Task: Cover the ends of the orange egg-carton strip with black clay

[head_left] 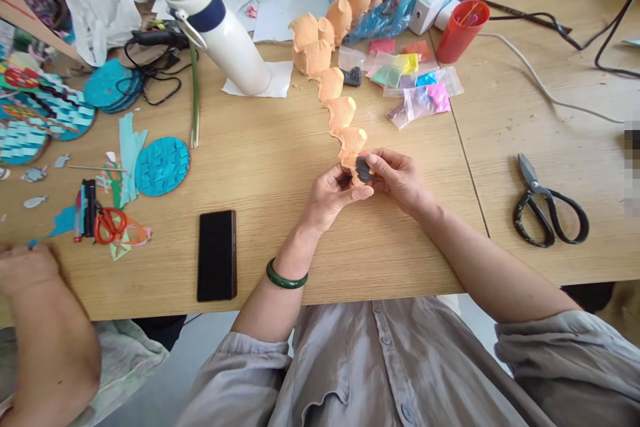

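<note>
A chain of orange egg-carton cups (334,89) winds across the wooden table (260,167) from the back toward me. My left hand (331,197) grips the near end cup, fingers curled round it. My right hand (399,177) is closed on a small dark lump (363,168) and presses it against that same cup. A green bangle (285,277) sits on my left wrist.
A black phone (217,254) lies near the front edge. Black scissors (545,203) lie to the right, small red scissors (111,223) to the left among teal paper discs (162,165). A white bottle (215,20), red cup (460,30) and coloured bags (415,80) stand behind. Another person's arm (45,327) rests at bottom left.
</note>
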`<state>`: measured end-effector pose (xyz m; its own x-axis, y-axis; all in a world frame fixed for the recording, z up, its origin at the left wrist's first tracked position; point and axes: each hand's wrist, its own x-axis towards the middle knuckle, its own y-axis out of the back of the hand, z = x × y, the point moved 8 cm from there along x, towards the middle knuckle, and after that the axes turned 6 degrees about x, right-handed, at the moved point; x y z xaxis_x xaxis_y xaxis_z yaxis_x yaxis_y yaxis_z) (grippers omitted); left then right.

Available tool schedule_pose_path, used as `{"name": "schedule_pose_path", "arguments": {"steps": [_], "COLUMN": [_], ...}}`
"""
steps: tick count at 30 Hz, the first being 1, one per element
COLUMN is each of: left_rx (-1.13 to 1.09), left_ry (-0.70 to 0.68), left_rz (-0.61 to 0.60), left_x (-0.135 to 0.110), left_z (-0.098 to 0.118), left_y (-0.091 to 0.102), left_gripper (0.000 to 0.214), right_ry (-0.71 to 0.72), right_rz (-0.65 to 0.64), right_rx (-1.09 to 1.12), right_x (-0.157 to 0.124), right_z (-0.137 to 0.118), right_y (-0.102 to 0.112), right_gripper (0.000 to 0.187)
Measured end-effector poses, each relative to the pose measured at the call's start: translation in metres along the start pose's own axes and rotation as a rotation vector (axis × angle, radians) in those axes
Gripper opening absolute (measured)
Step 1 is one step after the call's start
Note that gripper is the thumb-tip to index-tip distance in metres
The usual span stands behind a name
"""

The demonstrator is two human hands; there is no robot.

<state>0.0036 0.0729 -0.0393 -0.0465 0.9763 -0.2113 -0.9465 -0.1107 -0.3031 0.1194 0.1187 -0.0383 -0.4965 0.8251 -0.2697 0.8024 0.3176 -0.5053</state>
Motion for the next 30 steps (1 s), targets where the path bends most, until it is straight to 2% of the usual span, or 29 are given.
{"name": "schedule_pose_path", "arguments": {"steps": [9,16,25,30], "left_rx": [0.023,0.094,0.100,0.130], "left_ry": [-0.026,-0.044,-0.088,-0.145], "left_rz": [-0.070,0.042,0.108,0.161], "left_x": [-0.001,-0.001,-0.003,-0.007], "left_z": [0.001,0.000,0.003,0.011], "left_y": [-0.003,0.004,0.004,0.002], "left_gripper": [0.039,0.032,0.038,0.040], "right_ry": [0.012,0.037,0.183,0.177], "right_rz": [0.021,0.042,0.086,0.094], "right_rx": [-0.011,-0.043,-0.140,-0.094], "right_x": [-0.001,-0.003,-0.009,-0.011], "right_z": [-0.002,-0.006,-0.014,-0.011], "right_y": [0.001,-0.001,-0.001,-0.002], "right_gripper": [0.059,0.061,0.054,0.053]}}
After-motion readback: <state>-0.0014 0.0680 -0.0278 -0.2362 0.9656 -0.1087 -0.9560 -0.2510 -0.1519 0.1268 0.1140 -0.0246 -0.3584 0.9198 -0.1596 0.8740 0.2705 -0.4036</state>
